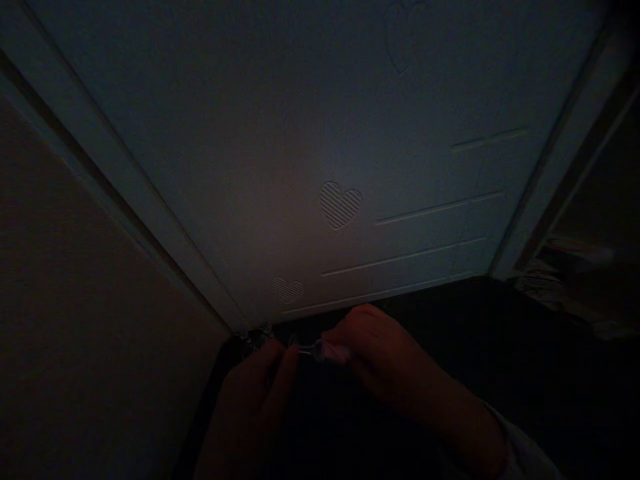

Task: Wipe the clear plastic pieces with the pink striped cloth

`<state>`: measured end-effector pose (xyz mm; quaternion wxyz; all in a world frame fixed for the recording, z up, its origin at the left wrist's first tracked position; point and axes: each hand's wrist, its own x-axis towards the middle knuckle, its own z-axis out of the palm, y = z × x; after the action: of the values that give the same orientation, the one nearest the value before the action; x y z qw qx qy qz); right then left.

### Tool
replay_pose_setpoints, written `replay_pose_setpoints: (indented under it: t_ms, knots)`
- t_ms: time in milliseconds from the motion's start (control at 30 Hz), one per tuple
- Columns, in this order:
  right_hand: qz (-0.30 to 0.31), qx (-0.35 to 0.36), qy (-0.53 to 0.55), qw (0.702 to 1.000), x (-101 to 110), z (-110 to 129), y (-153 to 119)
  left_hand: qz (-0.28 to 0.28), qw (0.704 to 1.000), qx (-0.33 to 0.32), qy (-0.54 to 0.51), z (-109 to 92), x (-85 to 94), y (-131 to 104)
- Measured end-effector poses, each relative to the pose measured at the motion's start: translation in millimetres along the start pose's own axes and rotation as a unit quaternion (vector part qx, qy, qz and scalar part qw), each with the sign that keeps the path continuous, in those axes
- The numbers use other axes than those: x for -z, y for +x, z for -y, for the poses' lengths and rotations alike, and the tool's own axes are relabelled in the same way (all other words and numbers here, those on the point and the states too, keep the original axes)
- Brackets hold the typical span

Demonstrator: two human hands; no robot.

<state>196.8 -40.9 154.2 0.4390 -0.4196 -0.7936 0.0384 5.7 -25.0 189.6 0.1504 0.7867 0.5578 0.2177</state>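
Note:
The picture is very dark. My left hand (255, 383) is closed, thumb and finger pinching the left end of a small shiny thing (306, 349) with a slim stem and a rounded end. Its exact kind is hard to make out. My right hand (380, 353) is closed around a crumpled pale pink cloth or tissue (336, 351), which touches the rounded right end of the shiny thing. Just beyond my left fingers show small clear, glinting shapes (267, 327); whether they belong to something in that hand, I cannot tell.
In front stands a pale door-like panel (280, 167) with grooved hearts (341, 205) and lines. A brownish wall (75, 300) rises at the left. Low at the right lie stacked papers or books (545, 277), dimly seen. The surface under the hands is black.

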Motion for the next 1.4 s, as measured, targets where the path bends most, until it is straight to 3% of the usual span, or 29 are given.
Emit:
replay_pose_setpoints:
  t_ms: [200,533,733,867,933,1000,1100,1200,1400]
  knots:
    - [0.023,0.004,-0.009,1.000,2,6,4,-0.004,0.998,-0.041,0.057,1,-2.9,7]
    - [-0.005,0.013,0.032,0.999,2,5,2,-0.059,0.992,-0.095,0.062,2,-5.3,5]
    - [0.006,-0.087,0.130,0.988,6,12,3,-0.129,0.968,-0.171,0.132,8,-9.8,4]
    - [0.076,-0.223,0.309,0.922,9,18,4,-0.163,0.956,-0.188,0.154,8,-9.7,-1]
    - [0.082,-0.236,0.323,0.913,10,18,5,-0.160,0.961,-0.181,0.136,6,-10.0,0]
    - [0.056,-0.199,0.248,0.946,9,16,5,-0.156,0.967,-0.171,0.104,5,-10.8,3]
    - [0.005,-0.082,0.094,0.992,7,11,5,-0.154,0.974,-0.149,0.075,5,-12.6,7]
    - [-0.015,0.000,0.010,1.000,4,8,4,-0.167,0.974,-0.134,0.070,6,-14.0,7]
    - [-0.027,0.033,-0.026,0.999,2,8,4,-0.178,0.965,-0.159,0.112,6,-12.9,9]
